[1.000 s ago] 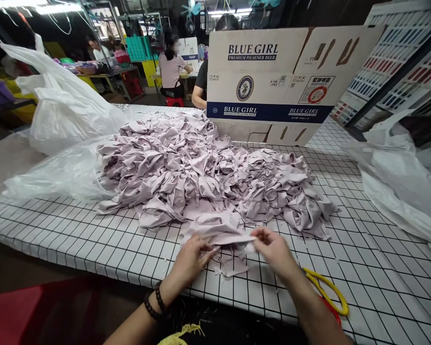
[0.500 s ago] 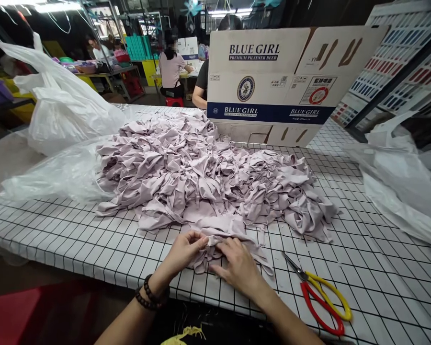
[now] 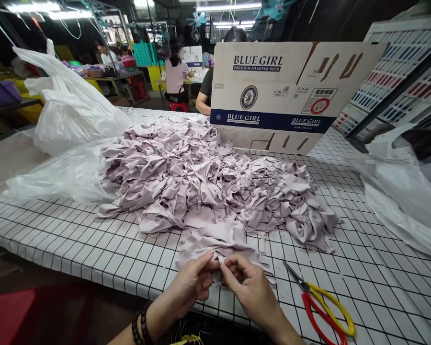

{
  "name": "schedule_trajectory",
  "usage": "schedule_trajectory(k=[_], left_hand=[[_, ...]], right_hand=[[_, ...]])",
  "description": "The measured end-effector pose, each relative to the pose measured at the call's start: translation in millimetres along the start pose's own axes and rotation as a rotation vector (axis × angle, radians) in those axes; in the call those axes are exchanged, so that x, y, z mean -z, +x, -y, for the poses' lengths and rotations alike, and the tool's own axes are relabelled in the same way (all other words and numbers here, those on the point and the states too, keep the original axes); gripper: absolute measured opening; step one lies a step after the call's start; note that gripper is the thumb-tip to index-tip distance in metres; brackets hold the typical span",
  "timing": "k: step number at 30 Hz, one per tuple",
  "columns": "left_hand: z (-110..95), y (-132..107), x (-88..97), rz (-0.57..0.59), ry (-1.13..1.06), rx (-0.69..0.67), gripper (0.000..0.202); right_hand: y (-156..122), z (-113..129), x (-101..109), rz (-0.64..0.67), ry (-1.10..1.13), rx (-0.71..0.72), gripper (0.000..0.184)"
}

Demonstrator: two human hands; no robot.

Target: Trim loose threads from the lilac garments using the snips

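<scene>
My left hand (image 3: 194, 280) and my right hand (image 3: 249, 287) meet at the table's front edge, both pinching a lilac fabric piece (image 3: 215, 242) that lies on the checked tablecloth (image 3: 75, 239). The fingers of both hands are closed on the cloth's near edge. Behind it rises a big heap of the same lilac fabric pieces (image 3: 201, 177). Scissors with one yellow and one red handle (image 3: 323, 309) lie on the table just right of my right hand, untouched.
An open Blue Girl cardboard box (image 3: 273, 91) stands at the back of the table. White plastic bags lie at the left (image 3: 68, 115) and right (image 3: 402, 187). People sit at work in the background (image 3: 174, 76).
My hands have drawn closer to me and together, now pinching the cloth's near edge instead of pressing it flat. The view has tilted down a little.
</scene>
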State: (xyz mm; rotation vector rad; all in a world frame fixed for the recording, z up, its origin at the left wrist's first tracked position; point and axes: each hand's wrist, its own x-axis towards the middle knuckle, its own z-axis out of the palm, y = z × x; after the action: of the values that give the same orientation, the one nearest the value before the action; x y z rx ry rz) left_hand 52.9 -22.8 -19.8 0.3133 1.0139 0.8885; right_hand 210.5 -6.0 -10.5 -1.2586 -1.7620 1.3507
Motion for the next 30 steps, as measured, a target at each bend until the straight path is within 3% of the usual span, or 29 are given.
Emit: schedule_trajectory(k=[5,8,11,14,16,19,24,26,30], left_hand=[[-2.0,-1.6,-3.3,0.075,0.113,-0.100,0.046],[-0.8,3.3,-2.2,0.059,0.132,-0.176,0.051],[1.8,6.3,-0.1,0.074,0.143,-0.190,0.050],[3.6,5.3,0.7,0.115,0.122,-0.161,0.048],[4.5,3.6,0.6,0.135,0.114,-0.167,0.046],[6.3,2.8,0.8,0.157,0.076,-0.188,0.046],[8.1,6.8,3.3,0.201,0.154,-0.213,0.045],[6.4,8.2,3.7,0.151,0.283,-0.334,0.048],[-1.2,9.0,3.2,-0.093,0.613,-0.715,0.050]], right_hand=[[-4.0,6.6,0.7,0.054,-0.088,0.029,0.021],[-1.7,5.5,11.9,-0.054,-0.234,0.079,0.023],[7.6,-0.2,19.0,-0.144,-0.348,0.202,0.013],[21.1,-8.8,14.4,-0.062,-0.404,0.377,0.028],[28.9,-14.4,8.4,-0.043,-0.411,0.462,0.025],[35.2,-20.0,2.7,-0.091,-0.402,0.500,0.016],[34.6,-21.3,4.4,-0.124,-0.422,0.617,0.024],[33.4,-20.3,5.5,-0.150,-0.463,0.651,0.025],[32.2,-18.6,4.5,-0.249,-0.586,0.684,0.026]])
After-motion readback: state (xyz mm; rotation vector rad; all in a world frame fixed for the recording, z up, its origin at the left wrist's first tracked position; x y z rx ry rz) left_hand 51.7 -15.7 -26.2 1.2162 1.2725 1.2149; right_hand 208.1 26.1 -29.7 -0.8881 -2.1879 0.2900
